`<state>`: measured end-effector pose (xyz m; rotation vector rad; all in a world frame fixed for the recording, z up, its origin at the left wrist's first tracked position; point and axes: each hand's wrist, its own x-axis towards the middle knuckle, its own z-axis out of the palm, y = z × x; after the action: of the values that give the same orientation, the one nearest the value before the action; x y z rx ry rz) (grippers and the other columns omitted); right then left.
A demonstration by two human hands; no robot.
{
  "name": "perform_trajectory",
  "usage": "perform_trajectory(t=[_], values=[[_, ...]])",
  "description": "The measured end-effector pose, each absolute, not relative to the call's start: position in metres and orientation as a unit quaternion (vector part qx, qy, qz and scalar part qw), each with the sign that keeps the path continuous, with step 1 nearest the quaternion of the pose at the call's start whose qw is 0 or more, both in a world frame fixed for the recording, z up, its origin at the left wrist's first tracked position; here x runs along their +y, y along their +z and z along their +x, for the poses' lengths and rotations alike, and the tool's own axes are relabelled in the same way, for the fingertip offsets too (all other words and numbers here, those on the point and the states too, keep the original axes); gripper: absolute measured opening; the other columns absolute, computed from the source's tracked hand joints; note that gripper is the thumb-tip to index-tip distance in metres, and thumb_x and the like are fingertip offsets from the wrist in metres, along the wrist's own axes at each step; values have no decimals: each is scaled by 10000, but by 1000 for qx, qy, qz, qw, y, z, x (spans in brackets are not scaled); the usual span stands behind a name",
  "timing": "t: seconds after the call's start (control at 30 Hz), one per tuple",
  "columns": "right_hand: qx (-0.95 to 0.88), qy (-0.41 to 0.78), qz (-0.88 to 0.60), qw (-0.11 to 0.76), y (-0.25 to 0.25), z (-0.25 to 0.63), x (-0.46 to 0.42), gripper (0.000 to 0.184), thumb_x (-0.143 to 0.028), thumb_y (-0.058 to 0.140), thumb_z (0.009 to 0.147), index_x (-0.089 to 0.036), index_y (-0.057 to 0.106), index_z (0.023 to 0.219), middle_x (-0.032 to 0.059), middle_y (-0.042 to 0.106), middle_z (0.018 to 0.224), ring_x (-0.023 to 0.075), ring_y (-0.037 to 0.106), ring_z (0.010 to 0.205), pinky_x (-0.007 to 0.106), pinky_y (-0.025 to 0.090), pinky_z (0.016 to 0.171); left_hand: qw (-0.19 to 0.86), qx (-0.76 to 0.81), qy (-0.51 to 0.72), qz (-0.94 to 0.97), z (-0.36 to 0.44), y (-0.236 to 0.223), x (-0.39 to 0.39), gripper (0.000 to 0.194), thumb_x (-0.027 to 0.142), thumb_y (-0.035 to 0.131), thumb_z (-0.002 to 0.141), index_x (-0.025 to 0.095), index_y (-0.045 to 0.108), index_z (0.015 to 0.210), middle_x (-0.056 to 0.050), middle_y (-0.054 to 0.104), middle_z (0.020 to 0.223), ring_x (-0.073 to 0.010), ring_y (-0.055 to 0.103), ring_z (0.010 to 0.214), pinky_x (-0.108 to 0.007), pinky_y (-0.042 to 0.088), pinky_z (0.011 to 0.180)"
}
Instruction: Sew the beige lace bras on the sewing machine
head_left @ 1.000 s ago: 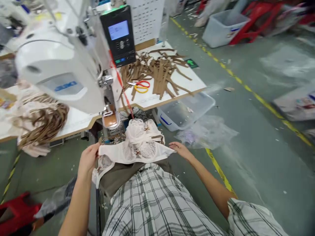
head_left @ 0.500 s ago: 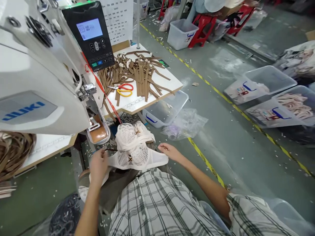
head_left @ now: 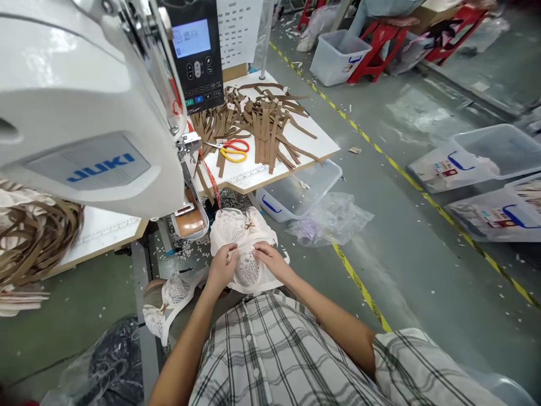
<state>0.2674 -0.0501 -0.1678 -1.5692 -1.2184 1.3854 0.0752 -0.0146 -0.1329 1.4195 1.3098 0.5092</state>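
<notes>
White lace bras [head_left: 228, 228] with small brown bows lie in a pile on my lap. My left hand [head_left: 223, 268] pinches the upper edge of the nearest bra [head_left: 247, 273] between thumb and fingers. On the other side of the same cup, my right hand [head_left: 271, 261] grips that edge too, its fingertips a short way from the left ones. Another white bra [head_left: 175, 293] hangs over my left thigh, touched by neither hand.
A white sewing machine [head_left: 97, 113] stands left, close to my left arm. On its table [head_left: 325, 148] lie brown strips [head_left: 264, 132] and red-and-yellow scissors [head_left: 232, 150]. A plastic bin [head_left: 300, 197] sits below; a clear bag [head_left: 338, 217] lies on the floor.
Both hands have come inward from the bra's two sides to its cup. The wings are no longer spread out. The whole view has shifted, so the machine appears farther right.
</notes>
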Motion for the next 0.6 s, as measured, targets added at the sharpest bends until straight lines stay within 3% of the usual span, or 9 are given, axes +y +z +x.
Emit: perform_trajectory(t=[0.1, 0.27, 0.47, 0.6], values=[[-461, 593, -533, 389, -140, 268, -59, 269, -485, 567, 903, -245, 669, 968, 56, 625, 1299, 230, 559, 1214, 361, 428, 1032, 617, 517, 214, 553, 75, -117, -13, 364, 477, 486, 920, 180, 686, 987, -78, 714, 983, -220, 638, 914, -316, 492, 816], [-413, 695, -410, 423, -98, 259, -62, 233, -464, 657, 874, -238, 681, 925, 67, 651, 1302, 248, 598, 1174, 407, 440, 1025, 685, 486, 238, 488, 67, -80, -18, 474, 576, 472, 920, 177, 590, 692, 19, 516, 616, -124, 441, 584, -246, 367, 571], [-430, 709, -372, 416, -74, 252, -53, 237, -460, 686, 851, -224, 682, 859, 47, 702, 1039, 214, 626, 980, 345, 485, 887, 689, 497, 301, 434, 55, -49, -22, 395, 537, 556, 903, 169, 686, 846, 28, 496, 649, -109, 396, 598, -239, 330, 577], [-442, 715, -377, 388, -66, 250, -51, 271, -472, 680, 850, -202, 684, 868, 54, 692, 963, 196, 609, 897, 313, 480, 802, 718, 474, 325, 392, 52, -40, -23, 374, 514, 596, 891, 165, 656, 771, 20, 521, 671, -106, 424, 623, -233, 354, 608]])
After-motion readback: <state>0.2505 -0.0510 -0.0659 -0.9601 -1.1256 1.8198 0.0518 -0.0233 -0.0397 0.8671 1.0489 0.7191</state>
